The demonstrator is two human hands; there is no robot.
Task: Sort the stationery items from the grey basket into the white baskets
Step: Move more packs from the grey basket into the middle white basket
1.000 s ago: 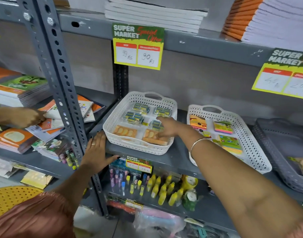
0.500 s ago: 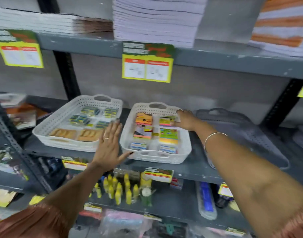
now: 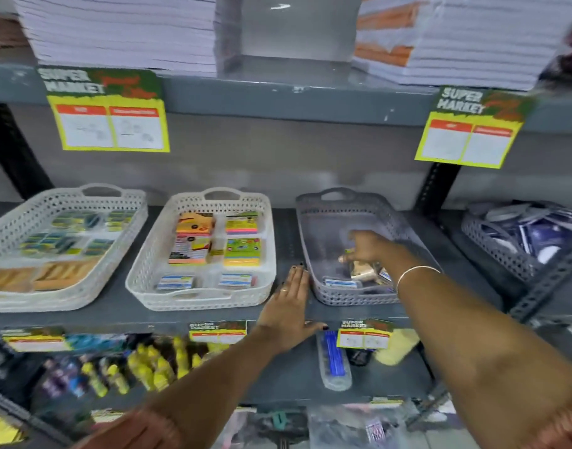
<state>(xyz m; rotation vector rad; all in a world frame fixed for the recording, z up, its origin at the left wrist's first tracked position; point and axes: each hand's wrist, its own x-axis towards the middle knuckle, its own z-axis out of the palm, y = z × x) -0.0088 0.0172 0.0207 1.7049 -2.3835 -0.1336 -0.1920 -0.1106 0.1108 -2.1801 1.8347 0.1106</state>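
Right hand (image 3: 364, 247) reaches down into the grey basket (image 3: 335, 215), fingers curled over the loose stationery items (image 3: 359, 275) lying at its near end — grip state cannot be told, blur hides the fingertips. Left hand (image 3: 289, 311) lies flat and spread on the shelf (image 3: 288, 234), holding nothing, fingertips touching the grey basket's near left corner. Left of that hand: middle white basket (image 3: 200, 296) with sticky-note packs (image 3: 242, 251) — beyond it, far-left white basket (image 3: 67, 296) with small green-yellow packets (image 3: 67, 244).
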